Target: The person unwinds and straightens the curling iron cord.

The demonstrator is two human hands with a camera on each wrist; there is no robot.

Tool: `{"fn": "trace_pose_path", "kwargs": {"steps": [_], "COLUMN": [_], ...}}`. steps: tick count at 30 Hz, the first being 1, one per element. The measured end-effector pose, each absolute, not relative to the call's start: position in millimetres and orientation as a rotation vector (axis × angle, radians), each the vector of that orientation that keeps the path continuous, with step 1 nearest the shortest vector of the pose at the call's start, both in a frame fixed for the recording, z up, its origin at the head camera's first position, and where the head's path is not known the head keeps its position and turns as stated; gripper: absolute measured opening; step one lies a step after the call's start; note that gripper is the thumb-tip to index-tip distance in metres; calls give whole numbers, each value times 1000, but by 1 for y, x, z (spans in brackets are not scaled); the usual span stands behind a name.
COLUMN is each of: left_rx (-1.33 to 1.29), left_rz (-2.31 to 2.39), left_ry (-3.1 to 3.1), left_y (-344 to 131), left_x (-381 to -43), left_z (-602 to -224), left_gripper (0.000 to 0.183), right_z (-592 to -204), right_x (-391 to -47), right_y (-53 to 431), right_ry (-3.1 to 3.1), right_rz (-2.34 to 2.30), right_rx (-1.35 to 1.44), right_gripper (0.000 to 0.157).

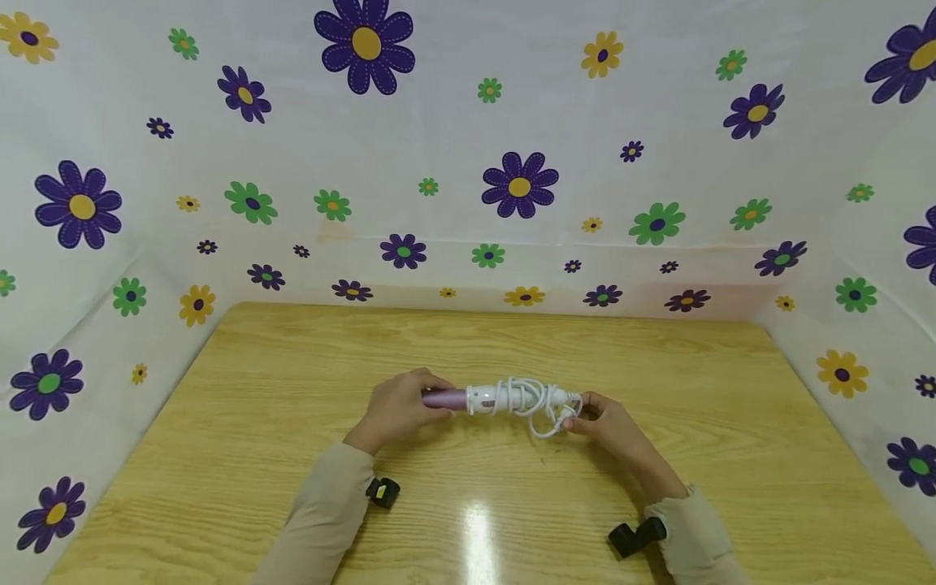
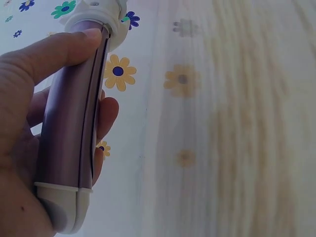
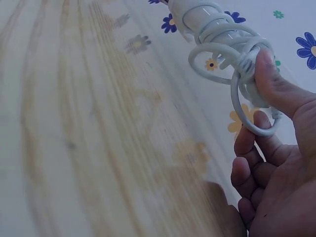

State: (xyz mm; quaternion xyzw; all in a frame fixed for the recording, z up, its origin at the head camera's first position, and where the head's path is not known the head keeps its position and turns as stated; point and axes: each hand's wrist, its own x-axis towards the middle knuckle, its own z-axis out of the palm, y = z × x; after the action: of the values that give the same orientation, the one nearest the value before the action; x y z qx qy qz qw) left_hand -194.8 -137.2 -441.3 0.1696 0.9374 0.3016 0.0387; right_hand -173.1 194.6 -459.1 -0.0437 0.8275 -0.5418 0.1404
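Observation:
A curling iron with a purple barrel (image 2: 71, 118) and a white handle (image 1: 483, 399) lies crosswise between the hands, over the middle of the table. Its white cord (image 1: 539, 396) is wound in loose loops round the handle. My left hand (image 1: 398, 409) grips the barrel, thumb along the top near the white collar and fingers curled behind, as the left wrist view shows. At the handle's other end, my right hand (image 1: 613, 429) pinches the cord, with the thumb pressed on its coils (image 3: 244, 64) and a loop hanging by the fingertips.
The wooden table (image 1: 468, 345) has a glossy top that reflects light near its front. A white cloth (image 1: 439, 122) printed with purple, green and yellow flowers stands round the back and both sides. Black devices (image 1: 638, 536) sit at both wrists.

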Motion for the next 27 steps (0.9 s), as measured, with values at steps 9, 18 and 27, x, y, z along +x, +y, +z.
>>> {"fn": "trace_pose_path", "kwargs": {"steps": [9, 18, 27], "left_rx": [525, 472, 456], "left_rz": [921, 964, 982], "left_ry": [2914, 2888, 2870], "left_y": [-141, -147, -149], "left_x": [-197, -197, -199], "left_z": [-439, -439, -436], "left_gripper": [36, 38, 39], "right_z": [-458, -461, -463], "right_x": [-173, -174, -175], "right_y": [192, 195, 198], "right_ry": [2395, 2420, 2372], "right_rz": [-1574, -1606, -1713], "right_rx": [-162, -90, -19], "right_gripper": [43, 44, 39]}}
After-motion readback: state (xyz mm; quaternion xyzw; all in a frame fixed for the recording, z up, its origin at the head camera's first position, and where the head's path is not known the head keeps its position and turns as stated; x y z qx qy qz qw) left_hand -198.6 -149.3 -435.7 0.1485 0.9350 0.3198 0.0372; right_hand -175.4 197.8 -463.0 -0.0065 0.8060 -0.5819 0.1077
